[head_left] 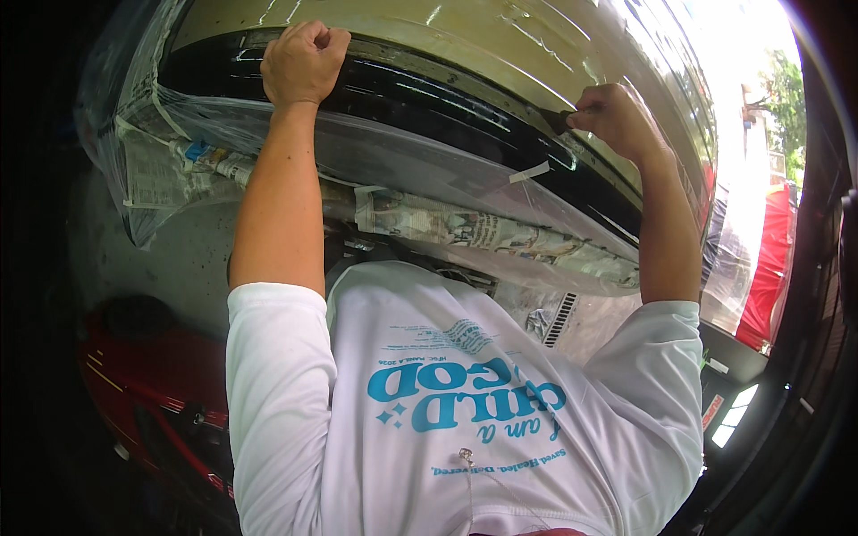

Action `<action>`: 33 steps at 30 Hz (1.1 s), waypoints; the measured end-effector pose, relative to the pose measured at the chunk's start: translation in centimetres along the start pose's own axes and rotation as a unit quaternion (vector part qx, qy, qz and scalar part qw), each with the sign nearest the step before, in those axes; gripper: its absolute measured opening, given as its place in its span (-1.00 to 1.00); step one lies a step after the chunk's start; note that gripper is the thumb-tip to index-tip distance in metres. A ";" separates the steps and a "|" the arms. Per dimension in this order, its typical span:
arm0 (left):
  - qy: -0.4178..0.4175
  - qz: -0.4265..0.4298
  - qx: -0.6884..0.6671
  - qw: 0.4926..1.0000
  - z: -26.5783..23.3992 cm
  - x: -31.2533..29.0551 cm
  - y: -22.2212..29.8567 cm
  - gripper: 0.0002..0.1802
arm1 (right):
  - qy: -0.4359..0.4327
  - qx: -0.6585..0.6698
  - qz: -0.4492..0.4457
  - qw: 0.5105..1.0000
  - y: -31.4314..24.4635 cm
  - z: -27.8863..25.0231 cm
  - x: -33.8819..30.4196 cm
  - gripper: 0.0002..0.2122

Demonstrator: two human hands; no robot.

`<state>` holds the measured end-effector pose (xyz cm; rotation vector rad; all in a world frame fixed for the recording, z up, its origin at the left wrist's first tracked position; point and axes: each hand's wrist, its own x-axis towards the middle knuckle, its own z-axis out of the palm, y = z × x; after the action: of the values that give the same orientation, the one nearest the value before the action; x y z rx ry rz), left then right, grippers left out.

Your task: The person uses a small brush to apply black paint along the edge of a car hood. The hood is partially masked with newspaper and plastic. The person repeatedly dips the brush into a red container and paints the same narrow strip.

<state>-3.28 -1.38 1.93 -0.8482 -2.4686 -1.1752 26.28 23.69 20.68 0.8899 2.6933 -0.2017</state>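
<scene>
Black panel point(402, 94), below the gold bodywork point(500, 54). On my feed, at that bodywork's edge, left hand point(304, 64) curls tight, any contents hidden; right hand point(619, 121) pinches a dark tool point(556, 121), probably for control.

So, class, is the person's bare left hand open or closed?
Closed: the bare left hand is balled into a fist; whether it holds anything, I cannot tell.

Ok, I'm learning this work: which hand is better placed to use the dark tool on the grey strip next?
Probably the right hand: it grips the dark tool at the grey strip. The left hand is a fist, farther from the tool.
</scene>
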 end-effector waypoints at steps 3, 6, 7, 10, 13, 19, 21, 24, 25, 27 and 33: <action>0.008 -0.001 -0.011 1.000 0.0 -0.3 -0.2 -0.68 | 0.024 -0.088 -0.031 0.995 -2.0 0.0 0.4 -0.77; 0.017 0.000 -0.024 1.000 -0.2 -0.3 0.8 -0.66 | -0.073 -0.074 -0.027 0.994 -1.5 -0.8 3.8 -0.78; -0.005 -0.008 -0.014 1.000 -0.2 -0.8 1.0 -0.66 | -0.124 -0.049 -0.007 0.991 -0.5 -1.2 4.7 -0.78; -0.011 -0.009 0.000 1.000 0.2 0.3 0.7 -0.64 | -0.141 0.068 0.045 0.987 1.7 -1.5 3.6 -0.80; 0.001 0.006 -0.009 1.000 0.4 0.1 0.7 -0.63 | -0.023 0.087 0.033 0.995 2.6 0.5 -0.2 -0.77; 0.000 -0.008 0.010 1.000 -1.2 -0.3 0.2 -0.66 | 0.128 -0.138 0.029 0.982 -5.0 4.6 -4.5 -0.79; -0.006 -0.007 0.000 1.000 -0.7 0.2 0.6 -0.66 | 0.166 -0.150 0.022 0.974 -5.5 5.5 -4.8 -0.80; -0.009 0.033 0.024 0.999 0.7 0.4 1.5 -0.67 | 0.165 -0.138 0.086 0.973 -5.4 6.4 -5.1 -0.80; -0.018 0.035 0.023 0.999 0.5 0.1 0.9 -0.67 | 0.172 -0.135 0.107 0.970 -5.5 5.9 -4.9 -0.81; -0.009 0.030 0.013 0.999 0.0 0.4 0.9 -0.67 | 0.186 -0.155 0.090 0.966 -5.8 6.6 -4.1 -0.86; 0.027 0.061 -0.004 0.998 -0.5 0.0 1.0 -0.68 | 0.163 -0.102 0.113 0.975 -5.9 6.1 -4.0 -0.86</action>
<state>-2.69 -1.24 2.86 -0.9419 -2.3343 -1.1500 27.21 15.39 16.43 1.2431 2.8017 0.2919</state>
